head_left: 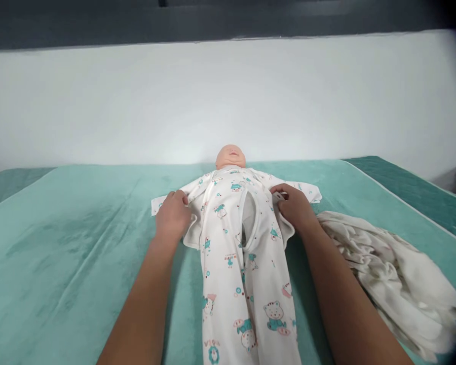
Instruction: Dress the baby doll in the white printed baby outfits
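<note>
A baby doll (231, 156) lies on its back, its head toward the wall. It wears a white printed baby shirt (192, 188) and white baby pants (222, 253) with an oval opening at the crotch. On the left side of the doll's waist, my left hand (174, 214) is closed on the clothing edge, by the sleeve. My right hand (292, 205) pinches the clothing at the opposite side, thumb and finger together. Which layer each hand grips is partly hidden by the fingers.
A crumpled cream cloth (391, 268) lies to the right of my right forearm. The green bedding (79, 253) spreads beneath everything, with a darker green strip (414, 187) at the right. A white wall (228, 96) stands behind the doll's head.
</note>
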Demonstrator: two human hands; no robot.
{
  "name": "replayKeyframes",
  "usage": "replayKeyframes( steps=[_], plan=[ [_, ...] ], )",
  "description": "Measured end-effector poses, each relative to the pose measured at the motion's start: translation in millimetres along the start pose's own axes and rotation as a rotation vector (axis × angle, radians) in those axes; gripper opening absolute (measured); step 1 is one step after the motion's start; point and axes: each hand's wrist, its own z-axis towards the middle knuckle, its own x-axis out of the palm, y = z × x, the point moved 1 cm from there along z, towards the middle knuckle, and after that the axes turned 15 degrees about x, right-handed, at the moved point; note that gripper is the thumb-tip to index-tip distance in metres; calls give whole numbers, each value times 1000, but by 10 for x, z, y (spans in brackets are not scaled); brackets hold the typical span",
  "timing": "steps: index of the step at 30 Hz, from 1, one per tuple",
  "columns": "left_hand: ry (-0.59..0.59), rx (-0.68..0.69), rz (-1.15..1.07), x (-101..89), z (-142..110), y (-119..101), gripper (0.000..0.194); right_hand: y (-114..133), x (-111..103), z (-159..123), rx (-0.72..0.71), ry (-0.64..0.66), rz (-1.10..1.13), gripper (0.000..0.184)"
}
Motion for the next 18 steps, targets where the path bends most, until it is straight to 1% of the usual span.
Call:
replayKeyframes(
  steps=[2,4,6,7,8,9,10,11,12,13,15,16,18],
  plan=[
    [58,0,77,-45,-33,64,23,-102,-95,78,-76,-62,-166,45],
    [109,12,114,-78,-66,94,24,-198,-172,130,-77,-125,-277,46],
    [112,33,142,-88,-85,79,24,-235,-206,131,-73,-227,-325,44],
    [80,50,155,-83,-85,55,24,-220,-200,109,-96,-294,-326,43],
    [22,73,160,-72,-77,22,24,-182,-176,76,-141,-356,-314,41],
    [-56,107,153,-54,-61,-16,23,-126,-136,36,-209,-404,-294,39],
    [-140,155,132,-28,-38,-58,21,-59,-82,-7,-297,-419,-278,38],
    [-216,215,96,5,-9,-98,20,10,-20,-46,-396,-400,-269,38],
    [-271,283,50,45,23,-134,21,74,46,-77,-494,-347,-267,38],
    [-297,347,4,90,57,-163,24,126,107,-95,-579,-276,-271,39],
    [-270,440,-62,185,118,-193,33,180,199,-87,-691,-143,-290,42],
    [-245,460,-76,229,143,-195,37,182,226,-59,-713,-102,-305,44],
    [-213,463,-77,294,176,-185,42,157,253,29,-710,-83,-354,46]
  ],
)
